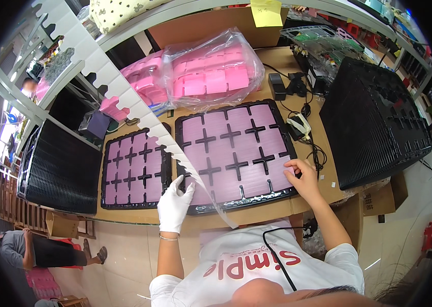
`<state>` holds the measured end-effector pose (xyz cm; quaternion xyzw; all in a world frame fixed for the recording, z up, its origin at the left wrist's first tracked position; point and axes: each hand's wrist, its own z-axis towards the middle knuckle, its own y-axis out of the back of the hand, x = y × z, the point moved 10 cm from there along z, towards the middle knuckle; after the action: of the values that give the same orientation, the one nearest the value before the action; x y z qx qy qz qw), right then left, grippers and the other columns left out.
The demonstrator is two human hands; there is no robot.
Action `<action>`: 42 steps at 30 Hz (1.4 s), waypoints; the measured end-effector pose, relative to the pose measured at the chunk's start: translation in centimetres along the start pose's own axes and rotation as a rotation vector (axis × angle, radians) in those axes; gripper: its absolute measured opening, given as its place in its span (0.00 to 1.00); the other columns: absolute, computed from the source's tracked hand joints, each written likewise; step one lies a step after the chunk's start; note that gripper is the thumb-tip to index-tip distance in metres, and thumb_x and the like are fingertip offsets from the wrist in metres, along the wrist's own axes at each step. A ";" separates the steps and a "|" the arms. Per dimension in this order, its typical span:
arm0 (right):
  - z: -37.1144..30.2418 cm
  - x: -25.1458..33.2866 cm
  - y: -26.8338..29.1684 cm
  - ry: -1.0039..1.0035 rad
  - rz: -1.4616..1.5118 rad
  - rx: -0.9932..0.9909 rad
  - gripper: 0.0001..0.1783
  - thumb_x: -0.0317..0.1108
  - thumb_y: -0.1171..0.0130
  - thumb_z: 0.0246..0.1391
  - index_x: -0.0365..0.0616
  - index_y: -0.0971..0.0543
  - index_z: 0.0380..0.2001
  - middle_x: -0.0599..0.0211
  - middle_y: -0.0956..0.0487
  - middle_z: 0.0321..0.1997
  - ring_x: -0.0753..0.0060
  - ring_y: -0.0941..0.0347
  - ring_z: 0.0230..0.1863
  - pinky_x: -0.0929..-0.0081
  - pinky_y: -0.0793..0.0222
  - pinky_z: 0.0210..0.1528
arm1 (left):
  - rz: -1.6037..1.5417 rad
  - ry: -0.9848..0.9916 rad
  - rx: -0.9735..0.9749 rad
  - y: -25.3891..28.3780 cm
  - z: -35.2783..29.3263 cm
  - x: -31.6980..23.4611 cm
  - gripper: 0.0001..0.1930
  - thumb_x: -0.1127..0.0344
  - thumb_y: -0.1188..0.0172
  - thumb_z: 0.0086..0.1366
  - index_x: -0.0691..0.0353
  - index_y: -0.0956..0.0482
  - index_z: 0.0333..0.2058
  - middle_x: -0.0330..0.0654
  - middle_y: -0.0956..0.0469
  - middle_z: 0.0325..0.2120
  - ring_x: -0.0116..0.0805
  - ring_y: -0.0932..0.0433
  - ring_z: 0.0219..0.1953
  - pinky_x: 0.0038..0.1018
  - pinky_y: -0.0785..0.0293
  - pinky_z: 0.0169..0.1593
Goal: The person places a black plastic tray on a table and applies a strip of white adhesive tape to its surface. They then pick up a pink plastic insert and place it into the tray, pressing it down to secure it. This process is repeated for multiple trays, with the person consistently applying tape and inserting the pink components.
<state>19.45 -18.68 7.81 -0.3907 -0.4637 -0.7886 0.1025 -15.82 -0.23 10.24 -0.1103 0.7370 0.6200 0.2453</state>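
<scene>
From the head camera I see a brown worktable (272, 207) with a black tray (236, 153) of pink pads at centre. My gloved left hand (174, 203), at seven o'clock of the tray, pinches a long white notched strip (124, 87) running off to eleven o'clock. My bare right hand (302, 176) lies open, fingers flat on the tray's four o'clock corner, holding nothing. A second tray (134, 169) sits at nine o'clock, a bag of pink pieces (211, 71), probably foam, at twelve. Black stacks (379, 123) crowd three o'clock; pale floor lies beyond the near table edge.

Clear bag (211, 69) of pink pads — yellow note (266, 13)
</scene>
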 end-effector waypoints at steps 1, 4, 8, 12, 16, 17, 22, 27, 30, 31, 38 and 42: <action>0.3 0.5 0.2 0.029 -0.074 0.002 0.13 0.32 0.32 0.44 0.47 0.19 0.37 0.68 0.24 0.32 0.65 0.31 0.42 0.63 0.40 0.50 | 0.074 -0.096 -0.144 1.4 0.1 -1.1 0.29 0.52 0.34 0.59 0.61 0.25 0.56 0.41 0.23 0.24 0.38 0.23 0.29 0.33 0.26 0.37; 1.3 3.6 3.7 0.147 -0.354 -0.303 0.15 0.32 0.34 0.48 0.45 0.21 0.40 0.65 0.24 0.37 0.58 0.33 0.48 0.58 0.42 0.53 | 0.260 -0.397 -0.552 4.6 0.2 -4.6 0.24 0.55 0.34 0.59 0.62 0.24 0.49 0.50 0.24 0.31 0.48 0.24 0.35 0.40 0.27 0.41; 8.6 6.6 0.2 0.451 -0.301 -0.210 0.13 0.32 0.40 0.54 0.40 0.22 0.43 0.58 0.24 0.48 0.54 0.30 0.52 0.56 0.37 0.54 | 0.136 -0.767 -0.437 1.6 6.9 -6.9 0.11 0.66 0.38 0.62 0.63 0.20 0.42 0.51 0.20 0.40 0.53 0.22 0.41 0.41 0.25 0.44; 14.0 5.8 -6.4 0.561 -0.200 -0.087 0.11 0.32 0.43 0.55 0.41 0.21 0.41 0.59 0.22 0.46 0.53 0.29 0.52 0.57 0.34 0.54 | -0.041 -0.833 -0.411 -0.5 11.6 -10.4 0.12 0.61 0.41 0.65 0.63 0.18 0.38 0.53 0.19 0.36 0.51 0.20 0.38 0.39 0.24 0.44; 19.0 4.9 -6.8 0.459 -0.095 -0.053 0.10 0.30 0.44 0.55 0.42 0.21 0.40 0.59 0.22 0.44 0.52 0.29 0.51 0.60 0.34 0.55 | -0.188 -0.570 -0.265 0.1 17.7 -12.4 0.15 0.56 0.44 0.68 0.63 0.18 0.37 0.49 0.19 0.34 0.49 0.21 0.38 0.39 0.26 0.43; 20.0 5.4 -6.9 0.504 -0.052 -0.048 0.14 0.30 0.44 0.54 0.41 0.22 0.44 0.55 0.22 0.47 0.50 0.30 0.53 0.59 0.34 0.58 | -0.131 -0.720 -0.263 -0.2 18.1 -14.0 0.17 0.53 0.47 0.69 0.61 0.18 0.40 0.48 0.19 0.37 0.48 0.22 0.42 0.39 0.26 0.45; 22.7 4.6 -9.0 0.472 -0.146 -0.063 0.20 0.31 0.44 0.55 0.40 0.24 0.52 0.52 0.23 0.54 0.48 0.33 0.59 0.59 0.37 0.62 | 0.216 -0.684 -0.098 -5.0 25.7 -12.5 0.22 0.48 0.53 0.71 0.56 0.19 0.48 0.50 0.20 0.44 0.45 0.24 0.51 0.38 0.27 0.50; 20.5 1.4 -5.0 0.230 -0.271 -0.039 0.18 0.32 0.45 0.57 0.39 0.23 0.50 0.54 0.24 0.56 0.51 0.35 0.64 0.60 0.40 0.66 | 0.291 -0.744 -0.270 -0.7 19.4 -12.8 0.16 0.56 0.48 0.68 0.61 0.17 0.34 0.49 0.18 0.32 0.50 0.19 0.35 0.39 0.24 0.41; 17.5 2.6 -6.7 0.498 -0.150 0.065 0.16 0.34 0.46 0.60 0.39 0.22 0.49 0.55 0.24 0.57 0.55 0.35 0.65 0.60 0.40 0.66 | 0.157 -1.107 -0.330 -1.7 13.6 -12.1 0.13 0.58 0.47 0.67 0.57 0.18 0.43 0.41 0.18 0.44 0.43 0.23 0.52 0.50 0.36 0.59; 16.0 3.8 -7.6 0.620 -0.242 0.115 0.18 0.39 0.49 0.62 0.40 0.22 0.49 0.58 0.24 0.57 0.57 0.37 0.66 0.56 0.42 0.67 | 0.298 -1.091 -0.333 -3.3 13.3 -11.3 0.14 0.57 0.48 0.68 0.57 0.19 0.44 0.40 0.18 0.45 0.41 0.25 0.54 0.53 0.43 0.62; 16.6 0.7 -6.9 0.489 -0.440 0.040 0.24 0.47 0.55 0.65 0.44 0.24 0.55 0.64 0.27 0.62 0.61 0.41 0.70 0.47 0.59 0.73 | 0.672 -0.617 -0.037 -3.6 15.8 -9.6 0.26 0.47 0.58 0.71 0.57 0.27 0.58 0.45 0.32 0.62 0.41 0.40 0.68 0.56 0.60 0.69; 17.3 -0.1 -7.1 0.417 -0.642 0.016 0.23 0.46 0.55 0.66 0.43 0.22 0.53 0.64 0.24 0.59 0.59 0.40 0.68 0.52 0.55 0.72 | 0.605 -0.692 -0.203 -4.3 16.7 -8.8 0.27 0.46 0.58 0.71 0.59 0.25 0.56 0.44 0.28 0.59 0.41 0.38 0.67 0.55 0.59 0.69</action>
<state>24.78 -0.72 7.70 -0.0561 -0.5377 -0.8395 -0.0548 -2.55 13.77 9.02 0.2990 0.5468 0.7329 0.2728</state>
